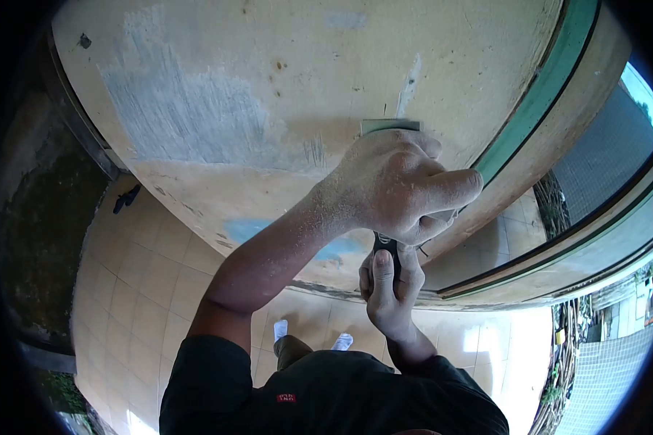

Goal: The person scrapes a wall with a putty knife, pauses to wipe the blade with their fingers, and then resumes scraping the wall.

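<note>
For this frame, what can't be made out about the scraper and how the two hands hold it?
- Scraper, head view: only the blade's top edge shows; left hand covers the rest.
- Handle, head view: mostly hidden between the left hand and right hand.
- Left hand's fingertips, head view: curled under, out of sight.
- Wall, head view: blade contact hidden behind the left hand.

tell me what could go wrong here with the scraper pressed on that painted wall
The left hand bears down right over the scraper blade, so a slip could drag knuckles across the rough wall. The right hand grips only the end of the handle, which may give weak control of the angle. Dust already coats the left forearm and could drift toward the face.
</note>
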`<state>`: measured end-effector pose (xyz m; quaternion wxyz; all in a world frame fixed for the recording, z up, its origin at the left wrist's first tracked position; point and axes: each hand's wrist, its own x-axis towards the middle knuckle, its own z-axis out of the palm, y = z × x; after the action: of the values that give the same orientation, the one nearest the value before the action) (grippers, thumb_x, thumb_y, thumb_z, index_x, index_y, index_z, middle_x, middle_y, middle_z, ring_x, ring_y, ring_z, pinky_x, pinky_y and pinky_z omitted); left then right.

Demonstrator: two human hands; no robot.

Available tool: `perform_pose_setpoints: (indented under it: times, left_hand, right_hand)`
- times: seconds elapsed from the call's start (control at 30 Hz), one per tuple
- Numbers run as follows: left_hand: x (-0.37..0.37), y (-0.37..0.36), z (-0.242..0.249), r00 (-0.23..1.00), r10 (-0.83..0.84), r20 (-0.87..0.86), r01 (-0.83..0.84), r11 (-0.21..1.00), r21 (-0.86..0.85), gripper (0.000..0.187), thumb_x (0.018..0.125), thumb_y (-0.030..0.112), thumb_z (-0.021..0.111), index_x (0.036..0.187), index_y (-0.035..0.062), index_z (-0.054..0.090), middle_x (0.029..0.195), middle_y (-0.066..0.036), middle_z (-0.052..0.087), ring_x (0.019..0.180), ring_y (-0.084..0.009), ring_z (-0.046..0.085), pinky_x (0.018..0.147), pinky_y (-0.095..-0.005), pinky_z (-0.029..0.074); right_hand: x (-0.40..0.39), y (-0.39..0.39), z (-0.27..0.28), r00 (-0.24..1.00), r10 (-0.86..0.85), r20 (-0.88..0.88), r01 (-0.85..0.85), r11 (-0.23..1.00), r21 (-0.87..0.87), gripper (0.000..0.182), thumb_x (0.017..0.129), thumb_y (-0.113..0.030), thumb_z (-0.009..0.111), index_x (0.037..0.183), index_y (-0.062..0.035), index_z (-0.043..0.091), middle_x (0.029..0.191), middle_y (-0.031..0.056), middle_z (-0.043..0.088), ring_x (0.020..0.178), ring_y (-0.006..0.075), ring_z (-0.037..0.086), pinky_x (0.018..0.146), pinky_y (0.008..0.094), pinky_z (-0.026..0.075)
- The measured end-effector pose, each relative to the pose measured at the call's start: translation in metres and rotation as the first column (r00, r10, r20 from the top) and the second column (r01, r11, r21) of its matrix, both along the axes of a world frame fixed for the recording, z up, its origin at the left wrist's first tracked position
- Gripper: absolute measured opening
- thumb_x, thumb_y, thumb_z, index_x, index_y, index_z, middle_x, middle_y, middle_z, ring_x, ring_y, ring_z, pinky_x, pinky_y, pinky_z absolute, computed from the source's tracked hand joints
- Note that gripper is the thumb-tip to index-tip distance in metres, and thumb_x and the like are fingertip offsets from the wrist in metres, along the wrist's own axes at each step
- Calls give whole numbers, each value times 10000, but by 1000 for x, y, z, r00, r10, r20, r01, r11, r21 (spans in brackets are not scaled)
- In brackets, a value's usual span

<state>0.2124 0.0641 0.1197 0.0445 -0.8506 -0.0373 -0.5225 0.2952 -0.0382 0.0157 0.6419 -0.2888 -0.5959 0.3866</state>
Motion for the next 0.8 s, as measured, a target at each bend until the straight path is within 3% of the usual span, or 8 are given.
perform_pose_setpoints:
  times: [0.23,0.3,0.4,0.5,0.57,0.63,0.7,0.8]
  left_hand:
    - [7,2,-15,998,-34,-49,32,999,-39,288,515,5,644,698,144,471,456,46,306,379,-115,293,368,-286,260]
    - [8,10,8,997,81,-19,-78,991,107,278,535,6,644,701,145,470,459,48,313,381,-113,306,371,-285,273]
    - [6,-1,10,999,39,-26,-38,999,26,257,551,-3,623,705,140,475,458,50,302,388,-113,317,374,-282,278]
    - [8,-12,-24,998,49,-33,-50,998,-38,259,553,0,629,707,141,476,462,47,291,394,-117,321,386,-293,292]
    - [8,-10,-23,997,52,-51,-56,995,-81,264,552,2,635,709,144,478,465,45,282,398,-121,322,394,-300,302]
    - [7,-4,-3,982,174,-68,-172,985,32,272,552,16,657,713,147,482,477,39,332,408,-124,355,404,-307,331]
    - [11,1,4,980,189,-64,-185,980,68,263,560,10,654,723,137,489,494,23,384,421,-134,407,403,-301,352]
    - [12,-5,7,967,243,-69,-241,970,41,263,569,-25,642,734,109,488,502,0,412,452,-163,475,443,-307,394]
  right_hand:
    - [4,-14,-3,997,-32,-77,24,993,-112,303,984,-95,393,1255,39,412,592,6,407,413,50,331,366,193,277]
    - [6,4,14,999,-50,-10,49,999,-5,338,982,-96,402,1296,29,392,584,-4,393,419,47,342,372,188,283]
    - [3,0,10,999,14,-44,-14,1000,-7,370,983,-88,392,1339,10,361,575,-11,390,423,46,348,372,187,281]
    - [4,-31,-8,998,5,-56,-15,986,-169,424,983,-74,380,1397,-30,303,574,-15,389,423,45,342,375,185,285]
    - [5,-20,-21,998,-1,-68,-8,990,-139,416,983,-75,385,1390,-25,317,574,-17,389,422,43,342,373,186,280]
    - [15,-7,0,997,10,-73,-14,998,-64,381,964,-53,431,1333,28,379,653,-13,439,489,28,384,428,196,294]
    - [24,10,8,999,50,-10,-50,998,-49,416,987,-108,416,1392,-48,341,612,-17,402,432,35,349,370,179,262]
    - [24,4,10,996,76,-40,-77,997,-29,396,986,-117,423,1364,-18,360,610,-19,404,434,33,354,367,174,268]
